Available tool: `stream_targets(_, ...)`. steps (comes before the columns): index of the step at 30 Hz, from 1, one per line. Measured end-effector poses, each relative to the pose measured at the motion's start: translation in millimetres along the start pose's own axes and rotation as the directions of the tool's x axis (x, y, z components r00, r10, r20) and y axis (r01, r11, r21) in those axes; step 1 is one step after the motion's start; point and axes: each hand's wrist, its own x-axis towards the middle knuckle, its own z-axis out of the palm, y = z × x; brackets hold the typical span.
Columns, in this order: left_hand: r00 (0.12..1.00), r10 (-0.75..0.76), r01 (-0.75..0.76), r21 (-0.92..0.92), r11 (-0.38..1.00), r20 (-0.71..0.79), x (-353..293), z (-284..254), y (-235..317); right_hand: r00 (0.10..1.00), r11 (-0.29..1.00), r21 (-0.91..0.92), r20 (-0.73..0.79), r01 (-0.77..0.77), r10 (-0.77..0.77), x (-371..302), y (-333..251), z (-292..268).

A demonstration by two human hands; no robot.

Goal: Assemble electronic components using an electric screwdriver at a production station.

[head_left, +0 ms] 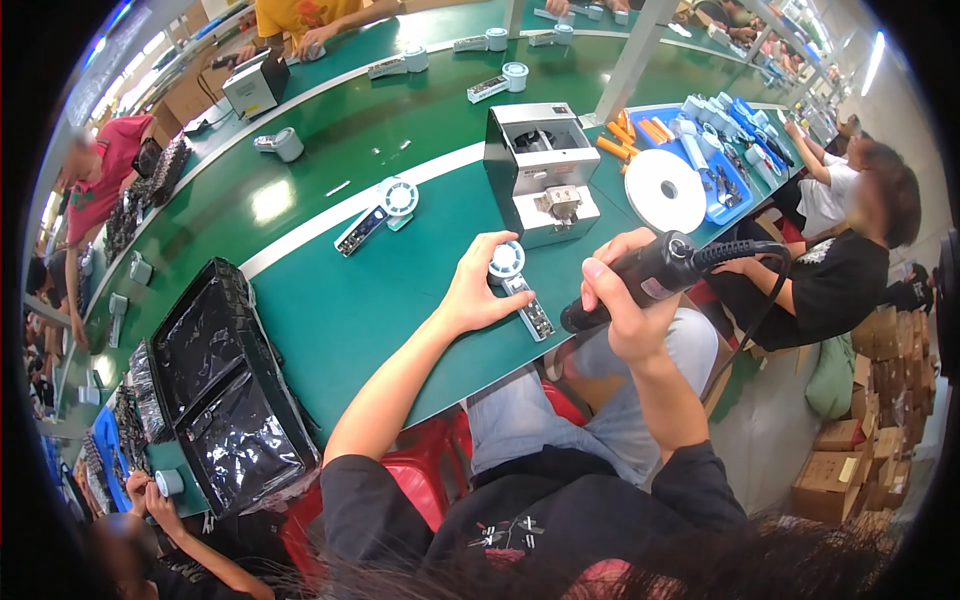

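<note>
On the green bench near its front edge lies a small light-blue handheld fan (508,262), its round head toward the back and its opened handle showing a circuit board. My left hand (474,292) grips it, with fingers at the head and the thumb on the handle. In my right hand (637,312) is a black electric screwdriver (652,270), tilted with its lower end just right of the handle; its bit cannot be made out. A cable (740,250) runs from its upper end. A second opened fan (398,197) rests farther left on the bench.
Behind my hands stands a grey screw feeder (552,235). To its right are a white disc (665,190), orange-handled tools (613,150) and a blue tray (738,212) of parts. A black plastic-lined tray (215,370) is at left. Co-workers sit around the belt (330,135), which carries several fans.
</note>
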Motion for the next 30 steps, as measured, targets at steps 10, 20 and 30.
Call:
stream_targets(10, 1.000, -0.026, 0.026, -0.015, 1.000, 0.008, -0.1, 0.1, 0.4, 1.000, 0.999, 0.032, -0.009, 0.006, -0.005, -1.8, 2.8, 1.9)
stream_targets(20, 1.000, -0.003, 0.003, 0.000, 1.000, 0.000, -2.1, 3.4, -5.2, 0.990, 0.998, 0.059, 0.141, 0.009, -0.017, -15.5, 12.3, -2.3)
stream_targets(30, 1.000, 0.011, -0.011, -0.004, 1.000, 0.022, 0.0, -0.9, 0.0, 0.999, 1.000, -0.010, 0.047, -0.002, 0.002, 37.3, -8.4, -11.8)
